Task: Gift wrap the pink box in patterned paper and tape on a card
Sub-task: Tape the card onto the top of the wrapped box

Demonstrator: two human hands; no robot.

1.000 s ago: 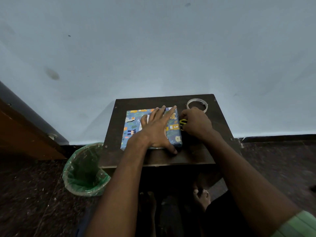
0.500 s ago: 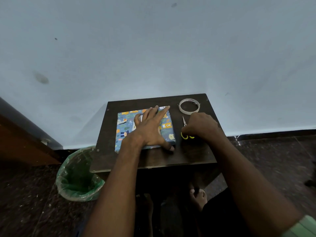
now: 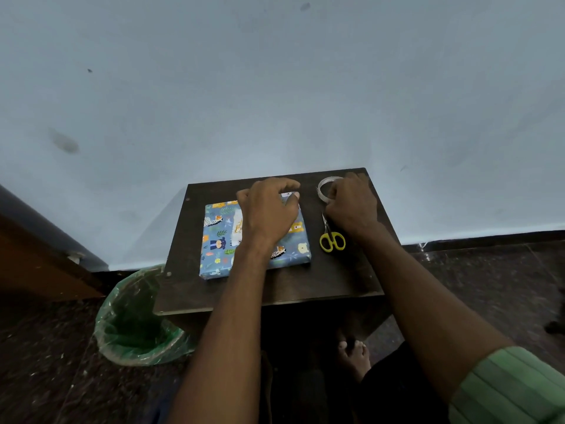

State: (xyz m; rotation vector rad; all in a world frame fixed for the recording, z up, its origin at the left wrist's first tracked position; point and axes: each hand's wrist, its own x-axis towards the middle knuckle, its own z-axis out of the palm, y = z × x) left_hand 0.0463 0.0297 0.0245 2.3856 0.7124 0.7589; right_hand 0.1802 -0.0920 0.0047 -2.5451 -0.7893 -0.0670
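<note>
The box (image 3: 220,243), wrapped in blue paper with animal prints, lies flat on the small dark table (image 3: 336,276). A white card (image 3: 237,229) with gold lettering lies on top of it, mostly hidden by my left hand (image 3: 269,212). That hand hovers over the box's far edge with curled fingers; whether it pinches anything cannot be told. My right hand (image 3: 351,206) grips the clear tape roll (image 3: 324,186) at the table's far right. Yellow-handled scissors (image 3: 331,237) lie on the table between the box and my right wrist.
A green-lined waste bin (image 3: 134,325) stands on the floor left of the table. A pale wall rises just behind the table. A brown wooden door or frame (image 3: 36,264) sits at far left. My bare feet (image 3: 351,353) show under the table.
My right hand let go of the scissors and moved back to the tape roll. My left hand, earlier pressed flat on the card, has lifted and curled its fingers at the box's far edge.
</note>
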